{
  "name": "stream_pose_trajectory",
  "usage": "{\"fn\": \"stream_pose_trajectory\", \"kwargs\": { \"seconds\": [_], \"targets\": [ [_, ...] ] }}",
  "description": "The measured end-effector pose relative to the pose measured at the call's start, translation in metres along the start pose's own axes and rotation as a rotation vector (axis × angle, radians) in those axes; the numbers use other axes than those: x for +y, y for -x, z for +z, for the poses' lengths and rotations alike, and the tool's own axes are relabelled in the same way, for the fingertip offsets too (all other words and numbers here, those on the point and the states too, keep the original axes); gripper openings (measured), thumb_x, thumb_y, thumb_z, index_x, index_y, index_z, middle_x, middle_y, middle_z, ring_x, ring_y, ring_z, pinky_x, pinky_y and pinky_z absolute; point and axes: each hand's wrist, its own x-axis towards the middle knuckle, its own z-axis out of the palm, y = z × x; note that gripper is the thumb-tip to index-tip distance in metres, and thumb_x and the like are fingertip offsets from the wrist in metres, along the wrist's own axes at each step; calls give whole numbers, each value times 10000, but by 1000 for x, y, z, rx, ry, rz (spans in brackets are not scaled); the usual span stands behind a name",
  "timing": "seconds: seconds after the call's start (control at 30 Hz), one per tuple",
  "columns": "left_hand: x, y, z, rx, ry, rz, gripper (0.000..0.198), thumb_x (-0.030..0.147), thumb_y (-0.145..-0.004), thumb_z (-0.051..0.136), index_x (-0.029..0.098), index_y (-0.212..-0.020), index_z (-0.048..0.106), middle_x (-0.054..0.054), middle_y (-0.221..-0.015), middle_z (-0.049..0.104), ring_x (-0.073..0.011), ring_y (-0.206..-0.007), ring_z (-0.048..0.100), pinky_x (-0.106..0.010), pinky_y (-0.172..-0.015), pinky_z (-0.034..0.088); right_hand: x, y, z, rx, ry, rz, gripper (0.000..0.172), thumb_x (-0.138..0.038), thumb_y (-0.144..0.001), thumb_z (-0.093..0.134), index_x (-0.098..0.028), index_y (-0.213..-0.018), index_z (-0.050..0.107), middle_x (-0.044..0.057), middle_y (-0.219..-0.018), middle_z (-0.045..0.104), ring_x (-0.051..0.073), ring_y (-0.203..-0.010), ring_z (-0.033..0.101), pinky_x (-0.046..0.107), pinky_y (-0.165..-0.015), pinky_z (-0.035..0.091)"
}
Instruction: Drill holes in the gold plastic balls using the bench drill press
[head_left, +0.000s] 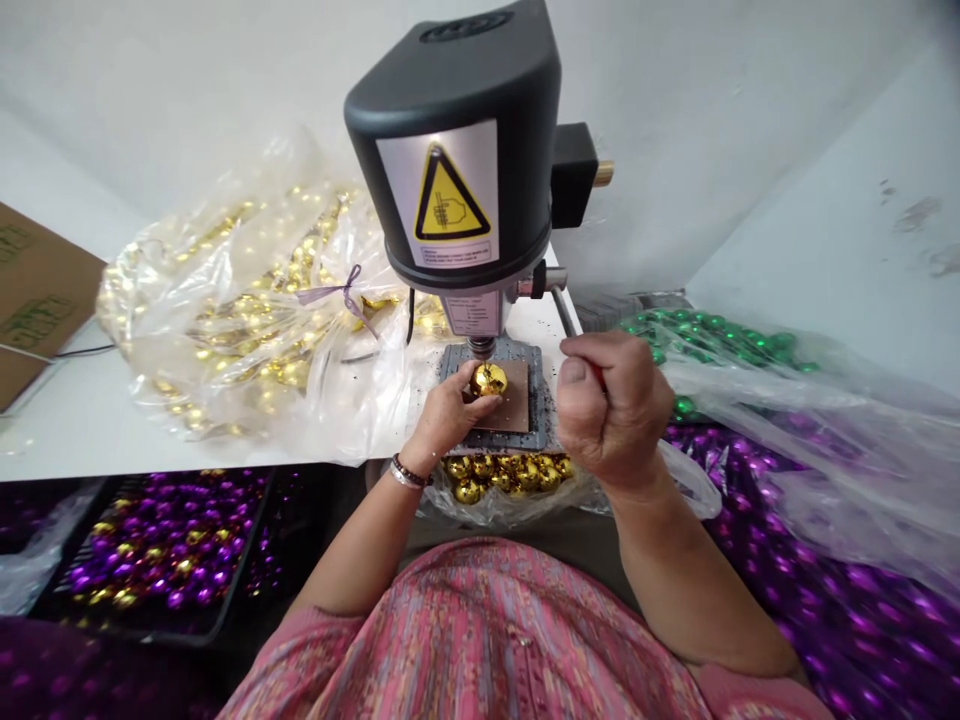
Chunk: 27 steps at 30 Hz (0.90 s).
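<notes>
A shiny gold bauble (489, 380) sits on a brown pad (510, 410) on the grey base of a small bench drill press (457, 160), right under its chuck (481, 347). My left hand (448, 412) holds the bauble down against the pad, fingers curled around its left side. My right hand (615, 410) is closed in a fist around the red-tipped feed lever (574, 325) of the drill. The drill's tip is hidden where it meets the bauble. Several gold baubles (502, 478) lie in clear plastic just in front of the base.
A tied clear bag of gold baubles (255, 300) lies on the white table left of the drill. Green baubles (720, 340) lie at right, above loose purple ones (787, 520). A black crate of purple and gold baubles (165, 545) sits low at left, past a cardboard box (37, 300).
</notes>
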Motion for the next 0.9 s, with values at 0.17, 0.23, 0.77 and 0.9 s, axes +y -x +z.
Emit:
{"fn": "stream_pose_trajectory", "kwargs": {
  "seconds": [0.17,0.23,0.77,0.9],
  "targets": [
    [-2,1,0,-24,-5,22,427,323,-856,684,182,-1257,645,-23,-978,736,-150,-782,639,-233,-729,483,9,16,14,87,-88,-49,236,-136,-865,467,-220,-1076,527,0,-827,606,130,-765,574,301,-717,506],
    [-3,1,0,-31,-6,18,443,325,-850,686,180,-1266,638,-23,-979,737,-159,-793,641,-242,-732,481,13,22,20,110,-111,-65,285,-131,-857,475,-218,-1123,527,12,-856,613,141,-806,588,311,-741,529],
    [-8,8,3,36,163,-12,431,301,-779,712,173,-1175,602,-28,-988,711,-164,-836,654,-266,-765,508,-13,-52,7,116,-116,333,299,-392,-990,410,-205,-785,521,-37,-650,500,72,-593,476,249,-603,397],
    [-13,36,-15,-37,121,33,499,290,-761,720,179,-1229,586,-37,-980,696,-160,-790,638,-278,-745,517,-12,-75,7,94,-123,461,330,-434,-972,412,-197,-746,453,-39,-667,507,58,-605,457,246,-621,376]
  ]
}}
